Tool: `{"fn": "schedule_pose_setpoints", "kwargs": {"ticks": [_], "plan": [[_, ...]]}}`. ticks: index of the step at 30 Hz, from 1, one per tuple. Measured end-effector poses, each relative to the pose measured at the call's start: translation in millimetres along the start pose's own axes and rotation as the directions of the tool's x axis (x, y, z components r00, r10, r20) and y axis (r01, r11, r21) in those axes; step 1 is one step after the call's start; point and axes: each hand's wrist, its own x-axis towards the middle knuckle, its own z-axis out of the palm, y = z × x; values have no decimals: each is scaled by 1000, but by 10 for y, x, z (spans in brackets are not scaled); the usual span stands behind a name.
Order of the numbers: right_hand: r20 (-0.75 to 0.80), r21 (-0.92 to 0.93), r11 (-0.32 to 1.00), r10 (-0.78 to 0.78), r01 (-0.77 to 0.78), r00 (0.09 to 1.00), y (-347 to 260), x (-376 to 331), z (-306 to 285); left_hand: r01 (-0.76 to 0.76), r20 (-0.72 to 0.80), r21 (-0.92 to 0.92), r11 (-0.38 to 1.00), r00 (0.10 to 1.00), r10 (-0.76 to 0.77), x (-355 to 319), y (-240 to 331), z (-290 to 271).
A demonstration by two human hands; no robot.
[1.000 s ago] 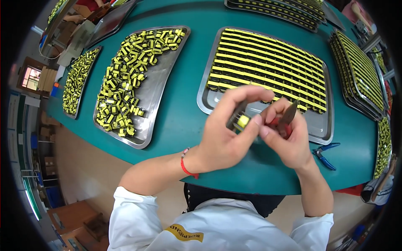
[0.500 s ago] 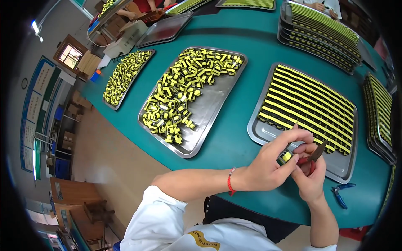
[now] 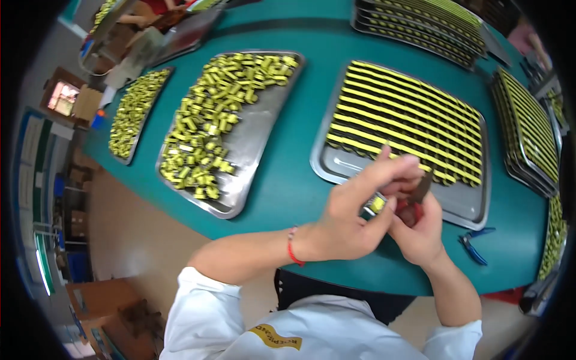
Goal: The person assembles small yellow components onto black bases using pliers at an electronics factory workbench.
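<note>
A curved teal worktop (image 3: pixel 288 186) fills the view, set with metal trays, above a tan floor on the left.

Nearest, over the worktop's near edge, the two hands meet. The left hand (image 3: pixel 354 213), with a red band at the wrist, pinches a small yellow-and-black part (image 3: pixel 377 204) between thumb and forefinger, its fingers closed narrowly on it. The right hand (image 3: pixel 420 231) presses against it from the right, its fingers wrapped around a small dark tool with red grips (image 3: pixel 415 201) whose tip points up beside the part. Both hands hover just over the near rim of a metal tray (image 3: pixel 462 210).

Just right of the hands, a pair of blue-handled pliers (image 3: pixel 474 243) lies on the worktop.

That tray carries neat rows of yellow-and-black parts (image 3: pixel 408 120) on its far portion, while its near strip is bare. To the left, a second tray (image 3: pixel 258 138) holds a loose heap of the same parts (image 3: pixel 210 120), and further left a smaller tray (image 3: pixel 135 114) has more.

At the far and right edges stand stacks of filled trays (image 3: pixel 528 129).
</note>
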Motion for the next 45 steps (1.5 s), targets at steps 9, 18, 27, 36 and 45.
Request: {"fn": "schedule_pose_setpoints", "kwargs": {"ticks": [9, 18, 27, 36, 45], "plan": [[60, -3, 999, 37, -37, 998, -52, -49, -18, -38, 5, -42, 998, 999, 39, -5, -74, 40], [-36, -118, 987, -117, 112, 993, 86, -96, -6, 36, 171, 157, 987, 983, -63, 27, 25, -55], [7, -169, 965, -202, 201, 979, 129, -28, -37, -76, 252, 277, 958, 968, 4, 92, 39, -79], [15, -240, 958, -158, 157, 987, 58, -29, -70, 67, 157, 38, 997, 985, -73, 32, 17, -24], [-67, -229, 967, -132, 113, 989, 92, -18, -64, 170, 223, -149, 974, 965, -135, 10, -74, -57]]}}
